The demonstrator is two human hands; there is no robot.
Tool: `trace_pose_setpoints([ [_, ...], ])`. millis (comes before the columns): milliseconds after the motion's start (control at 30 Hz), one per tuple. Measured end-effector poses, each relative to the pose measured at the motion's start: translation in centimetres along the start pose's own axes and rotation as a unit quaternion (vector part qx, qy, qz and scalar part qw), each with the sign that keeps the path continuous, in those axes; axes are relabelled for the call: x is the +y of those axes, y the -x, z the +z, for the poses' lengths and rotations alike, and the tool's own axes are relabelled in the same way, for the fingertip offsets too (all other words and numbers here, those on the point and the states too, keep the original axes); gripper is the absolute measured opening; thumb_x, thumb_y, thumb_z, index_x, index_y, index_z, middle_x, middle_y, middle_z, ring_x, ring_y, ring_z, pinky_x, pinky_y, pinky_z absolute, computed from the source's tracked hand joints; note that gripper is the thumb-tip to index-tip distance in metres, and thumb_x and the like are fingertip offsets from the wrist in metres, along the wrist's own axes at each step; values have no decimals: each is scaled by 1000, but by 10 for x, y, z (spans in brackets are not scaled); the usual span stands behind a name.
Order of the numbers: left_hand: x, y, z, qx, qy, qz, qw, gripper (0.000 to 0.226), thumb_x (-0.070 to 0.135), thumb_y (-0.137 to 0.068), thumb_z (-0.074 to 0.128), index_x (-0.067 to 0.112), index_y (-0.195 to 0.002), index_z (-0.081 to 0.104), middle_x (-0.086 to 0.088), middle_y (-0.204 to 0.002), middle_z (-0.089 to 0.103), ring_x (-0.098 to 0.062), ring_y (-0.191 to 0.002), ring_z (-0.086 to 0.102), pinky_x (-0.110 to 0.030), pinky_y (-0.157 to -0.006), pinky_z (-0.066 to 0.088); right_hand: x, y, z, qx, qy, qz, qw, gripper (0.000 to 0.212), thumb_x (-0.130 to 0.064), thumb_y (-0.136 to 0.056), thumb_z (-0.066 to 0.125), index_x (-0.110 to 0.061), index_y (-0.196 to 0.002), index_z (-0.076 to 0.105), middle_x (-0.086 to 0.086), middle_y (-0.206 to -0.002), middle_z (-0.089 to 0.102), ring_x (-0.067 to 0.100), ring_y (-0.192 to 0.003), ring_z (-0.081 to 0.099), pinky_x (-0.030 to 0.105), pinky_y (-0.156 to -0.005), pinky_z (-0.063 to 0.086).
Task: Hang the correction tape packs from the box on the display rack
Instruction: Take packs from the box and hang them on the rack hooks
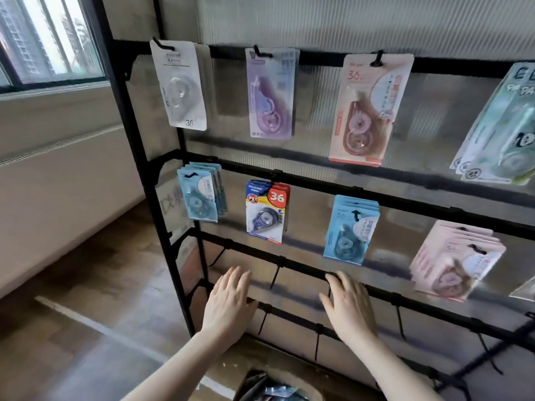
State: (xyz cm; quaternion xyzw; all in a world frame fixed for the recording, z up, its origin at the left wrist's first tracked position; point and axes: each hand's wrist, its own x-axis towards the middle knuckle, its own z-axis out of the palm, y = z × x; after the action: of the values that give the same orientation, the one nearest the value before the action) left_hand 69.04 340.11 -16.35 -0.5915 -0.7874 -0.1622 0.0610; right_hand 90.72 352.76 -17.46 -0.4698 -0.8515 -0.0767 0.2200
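Hands reach out to the rack (289,180). The left hand (228,302) is flat and open, fingers straight, holding nothing, low on the rack near its left post. The right hand (348,305) is open too, fingers spread, holding nothing, with its fingertips at a black bar of the rack. Packs hang higher on the rack: a white pack (181,85), a purple pack (270,92) and a pink pack (369,108) on the top bar, and blue packs (199,193), a red and blue pack (266,212), more blue packs (350,230) and pink packs (454,259) one bar lower. Green packs (500,125) hang at the right edge. The box (275,386) sits on the floor below the rack, with packs inside.
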Motion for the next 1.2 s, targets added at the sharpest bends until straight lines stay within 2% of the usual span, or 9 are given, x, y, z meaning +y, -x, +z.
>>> trace_pose_setpoints([
  [100, 0, 1, 11, -17, -19, -6, 1000, 58, 32, -90, 49, 14, -145, 38, -6, -153, 32, -24, -143, 28, -36, -117, 21, -2, 9, 18, -13, 8, 3, 1000, 50, -25, -56, 90, -8, -99, 72, 16, -103, 69, 33, -90, 68, 43, -74, 56],
  [200, -2, 4, 30, -39, -21, 7, 999, 64, 40, -61, 80, 12, -117, 67, -10, -123, 64, -25, -115, 62, -36, -93, 50, -1, 19, 36, -25, 3, 6, 1000, 51, -25, -55, 90, -8, -100, 72, 16, -103, 69, 33, -89, 68, 42, -72, 57],
  [267, -5, 7, 52, -52, -42, -4, 998, 69, 40, -46, 89, 13, -108, 72, -9, -111, 70, -24, -104, 67, -37, -83, 55, 3, 28, 51, -35, -2, 5, 999, 51, -25, -56, 90, -8, -101, 71, 15, -103, 69, 33, -89, 68, 42, -73, 56],
  [467, -2, 33, 102, -86, -58, -22, 994, 61, 44, -63, 77, 12, -114, 69, -10, -119, 67, -26, -109, 65, -38, -88, 52, 15, 60, 94, -117, -26, 19, 993, 55, -26, -58, 89, -8, -106, 70, 15, -107, 68, 32, -91, 68, 43, -74, 57],
  [667, 8, 56, 144, -137, -39, -65, 988, 73, 36, -58, 88, 9, -121, 64, -13, -126, 63, -31, -115, 61, -43, -91, 50, 30, 90, 134, -166, -41, -1, 985, 57, -26, -61, 87, -7, -111, 67, 18, -111, 66, 34, -96, 67, 44, -76, 56],
  [800, 6, 79, 192, -167, -20, -82, 982, 66, 37, -81, 71, 12, -138, 48, -10, -146, 45, -30, -135, 42, -41, -110, 30, 34, 122, 172, -206, -47, 11, 977, 55, -27, -66, 84, -8, -114, 66, 15, -112, 66, 33, -97, 66, 44, -79, 54],
  [1000, -12, 128, 297, -249, -2, -106, 963, 58, 44, -82, 45, 9, -125, 61, -15, -129, 60, -33, -118, 59, -45, -96, 47, 42, 195, 247, -286, -43, 20, 957, 57, -26, -66, 84, -7, -117, 64, 17, -117, 64, 34, -105, 64, 46, -84, 52],
  [1133, -29, 178, 366, -293, -12, -77, 953, 67, 39, -63, 84, 8, -119, 65, -14, -122, 65, -30, -110, 64, -44, -88, 52, 44, 247, 289, -372, -49, 55, 925, 55, -26, -78, 75, -7, -127, 57, 18, -129, 57, 35, -118, 56, 46, -95, 45],
  [1200, -34, 197, 389, -320, 10, -84, 944, 70, 41, -76, 75, 10, -135, 53, -12, -140, 52, -28, -129, 50, -40, -106, 39, 43, 267, 306, -404, -50, 69, 911, 55, -30, -88, 62, -10, -137, 47, 16, -141, 47, 32, -130, 44, 43, -106, 36],
])
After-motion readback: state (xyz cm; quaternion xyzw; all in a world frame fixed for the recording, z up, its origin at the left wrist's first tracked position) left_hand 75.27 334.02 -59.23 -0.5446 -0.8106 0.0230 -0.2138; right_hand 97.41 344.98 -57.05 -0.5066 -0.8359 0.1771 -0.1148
